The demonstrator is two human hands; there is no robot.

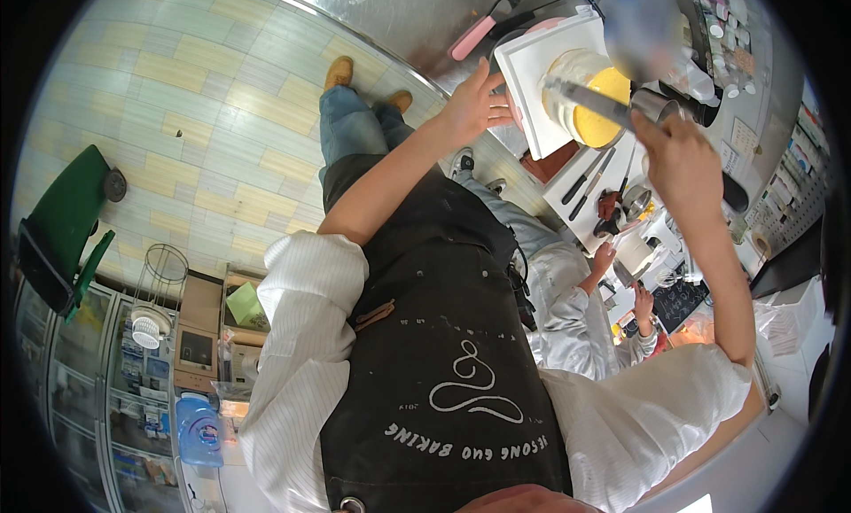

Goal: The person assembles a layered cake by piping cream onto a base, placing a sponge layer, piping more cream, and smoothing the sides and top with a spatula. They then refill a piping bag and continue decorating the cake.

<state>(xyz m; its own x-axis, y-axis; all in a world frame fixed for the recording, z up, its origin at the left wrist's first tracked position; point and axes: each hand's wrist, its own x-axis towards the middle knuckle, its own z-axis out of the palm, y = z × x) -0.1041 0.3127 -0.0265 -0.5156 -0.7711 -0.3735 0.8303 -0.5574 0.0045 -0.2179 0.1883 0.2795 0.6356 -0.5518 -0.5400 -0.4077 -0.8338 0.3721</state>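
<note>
My right hand (pixel 681 161) grips a long metal icing spatula (pixel 588 100) with a black handle. Its blade crosses in front of a round cake (pixel 602 114). The cake has a yellow top and pale, cream-like sides; part of it is hidden behind the blade. Beneath it lies a square white tray (pixel 522 91) with a raised rim. A pink turntable or plate (pixel 544 25) shows past the tray's edge. With fingers spread, my left hand (pixel 473 107) rests at the tray's near-left edge, touching the pink rim beneath; it holds nothing.
A pink-handled tool (pixel 473 38) lies on the steel worktop (pixel 399 18). Several slim black-handled tools (pixel 588 184) lie on a white board, by a metal bowl (pixel 638 199). A co-worker's hands (pixel 602 260) work beside me. A green wheeled bin (pixel 66 224) stands left.
</note>
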